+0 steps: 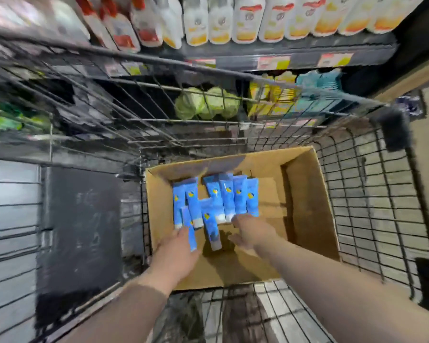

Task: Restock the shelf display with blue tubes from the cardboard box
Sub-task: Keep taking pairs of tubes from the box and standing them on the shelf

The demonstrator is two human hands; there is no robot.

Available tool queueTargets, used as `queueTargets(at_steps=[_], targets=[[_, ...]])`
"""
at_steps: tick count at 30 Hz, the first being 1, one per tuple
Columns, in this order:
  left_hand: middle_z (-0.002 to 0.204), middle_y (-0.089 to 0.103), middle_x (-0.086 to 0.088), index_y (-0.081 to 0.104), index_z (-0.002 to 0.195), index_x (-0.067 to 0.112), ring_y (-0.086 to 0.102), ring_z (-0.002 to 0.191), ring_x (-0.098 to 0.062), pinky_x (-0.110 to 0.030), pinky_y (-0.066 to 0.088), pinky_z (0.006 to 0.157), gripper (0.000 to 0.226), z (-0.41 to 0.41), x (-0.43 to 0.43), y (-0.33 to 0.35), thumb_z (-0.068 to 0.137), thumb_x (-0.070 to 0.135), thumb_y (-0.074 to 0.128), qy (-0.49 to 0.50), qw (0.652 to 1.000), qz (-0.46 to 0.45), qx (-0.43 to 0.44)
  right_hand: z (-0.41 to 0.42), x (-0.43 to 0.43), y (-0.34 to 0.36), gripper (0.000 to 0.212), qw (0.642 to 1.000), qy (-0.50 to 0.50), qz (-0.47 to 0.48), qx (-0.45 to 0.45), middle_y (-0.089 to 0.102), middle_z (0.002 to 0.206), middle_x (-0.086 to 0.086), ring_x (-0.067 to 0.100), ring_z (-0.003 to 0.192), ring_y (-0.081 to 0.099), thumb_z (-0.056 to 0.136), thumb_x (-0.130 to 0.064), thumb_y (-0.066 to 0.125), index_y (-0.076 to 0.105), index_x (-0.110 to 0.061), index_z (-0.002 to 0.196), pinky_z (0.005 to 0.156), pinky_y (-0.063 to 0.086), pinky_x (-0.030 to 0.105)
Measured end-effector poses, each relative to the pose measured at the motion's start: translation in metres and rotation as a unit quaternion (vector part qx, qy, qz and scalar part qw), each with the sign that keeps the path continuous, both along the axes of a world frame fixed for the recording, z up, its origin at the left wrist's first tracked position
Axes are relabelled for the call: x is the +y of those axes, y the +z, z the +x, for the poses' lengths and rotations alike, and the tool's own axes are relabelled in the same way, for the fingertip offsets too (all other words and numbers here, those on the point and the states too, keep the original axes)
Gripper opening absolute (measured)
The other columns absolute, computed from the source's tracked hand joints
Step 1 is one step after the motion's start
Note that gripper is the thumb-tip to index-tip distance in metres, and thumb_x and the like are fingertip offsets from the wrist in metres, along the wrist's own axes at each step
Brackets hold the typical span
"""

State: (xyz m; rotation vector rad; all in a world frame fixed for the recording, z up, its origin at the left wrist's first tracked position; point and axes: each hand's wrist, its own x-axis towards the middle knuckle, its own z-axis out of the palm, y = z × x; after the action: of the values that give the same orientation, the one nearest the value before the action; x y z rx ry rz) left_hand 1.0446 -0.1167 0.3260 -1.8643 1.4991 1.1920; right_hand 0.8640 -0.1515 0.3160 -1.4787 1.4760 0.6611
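An open cardboard box (305, 194) sits inside a wire shopping cart (372, 194). Several blue tubes (227, 196) lie side by side on the box floor, caps toward me. My left hand (174, 251) is down in the box at its near left, fingers on the lower end of one blue tube (191, 231); the blur hides whether it grips it. My right hand (252, 231) reaches in at the middle, fingers spread, touching the cap ends of the right-hand tubes and holding nothing that I can see.
Beyond the cart stands a store shelf (282, 52) with white bottles (245, 18) on top and yellow and teal packs (295, 95) below. Green round items (206, 103) show through the cart wires. A dark flap (79, 226) is on the cart's left.
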Motion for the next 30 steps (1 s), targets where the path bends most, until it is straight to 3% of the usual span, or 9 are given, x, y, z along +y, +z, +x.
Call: queueTargets(at_steps=[5,10,13,16,24,28,30], targets=[[0.12,0.057,-0.012,0.038,0.127,0.014,0.055,0.111,-0.034,-0.045,0.049,0.09,0.056,-0.001,0.002,-0.048,0.08,0.034,0.063,0.18,0.983,-0.004,0.044,0.019,0.008,-0.043,0.041,0.999,-0.039,-0.015,0.0,0.054,0.128,0.011,0.031,0.121,0.052,0.089,-0.035,0.051,0.049,-0.015,0.125,0.094,0.046,0.041],[0.112,0.059,-0.011,0.037,0.121,0.016,0.059,0.101,-0.033,-0.042,0.05,0.086,0.048,-0.003,0.003,-0.076,0.082,0.028,0.062,0.261,0.964,-0.003,0.042,0.034,0.016,-0.069,0.044,0.995,-0.098,-0.022,0.0,0.061,0.118,0.008,0.028,0.114,0.056,0.088,-0.047,0.055,0.053,-0.018,0.121,0.086,0.046,0.037],[0.113,0.059,-0.015,0.038,0.116,0.009,0.06,0.101,-0.033,-0.035,0.046,0.079,0.043,-0.009,0.003,-0.083,0.085,0.023,0.064,0.278,0.96,-0.021,0.02,0.042,0.016,-0.072,0.042,0.988,-0.145,-0.04,0.021,0.066,0.108,0.005,0.027,0.105,0.061,0.085,-0.051,0.058,0.057,-0.02,0.114,0.08,0.049,0.035],[0.108,0.061,-0.012,0.032,0.103,0.017,0.059,0.087,-0.03,-0.035,0.046,0.068,0.038,-0.012,0.004,-0.089,0.085,0.025,0.064,0.293,0.956,-0.031,0.006,0.05,0.018,-0.073,0.039,0.985,-0.166,-0.035,0.037,0.066,0.103,0.002,0.024,0.098,0.063,0.085,-0.05,0.06,0.055,-0.02,0.11,0.078,0.05,0.033],[0.106,0.061,-0.009,0.036,0.114,0.014,0.059,0.086,-0.028,-0.034,0.045,0.067,0.032,-0.01,0.009,-0.094,0.09,0.017,0.056,0.283,0.958,-0.033,0.012,0.054,0.03,-0.075,0.038,0.97,-0.242,-0.033,-0.006,0.065,0.112,0.005,0.027,0.102,0.064,0.087,-0.032,0.063,0.04,-0.018,0.113,0.081,0.052,0.037],[0.108,0.061,-0.008,0.044,0.108,0.017,0.057,0.085,-0.024,-0.034,0.049,0.073,0.019,-0.002,0.008,-0.076,0.091,0.015,0.052,0.31,0.949,-0.038,0.043,0.041,0.027,-0.052,0.045,0.971,-0.235,-0.025,-0.039,0.062,0.123,0.004,0.026,0.111,0.06,0.09,-0.027,0.059,0.041,-0.019,0.13,0.089,0.049,0.036],[0.11,0.061,-0.009,0.046,0.109,0.017,0.057,0.088,-0.025,-0.034,0.048,0.074,0.019,0.0,0.003,-0.059,0.091,0.016,0.052,0.293,0.953,-0.047,0.056,0.033,0.022,-0.035,0.038,0.967,-0.247,-0.024,-0.062,0.063,0.121,0.002,0.022,0.104,0.06,0.09,-0.026,0.059,0.049,-0.018,0.126,0.088,0.05,0.034]])
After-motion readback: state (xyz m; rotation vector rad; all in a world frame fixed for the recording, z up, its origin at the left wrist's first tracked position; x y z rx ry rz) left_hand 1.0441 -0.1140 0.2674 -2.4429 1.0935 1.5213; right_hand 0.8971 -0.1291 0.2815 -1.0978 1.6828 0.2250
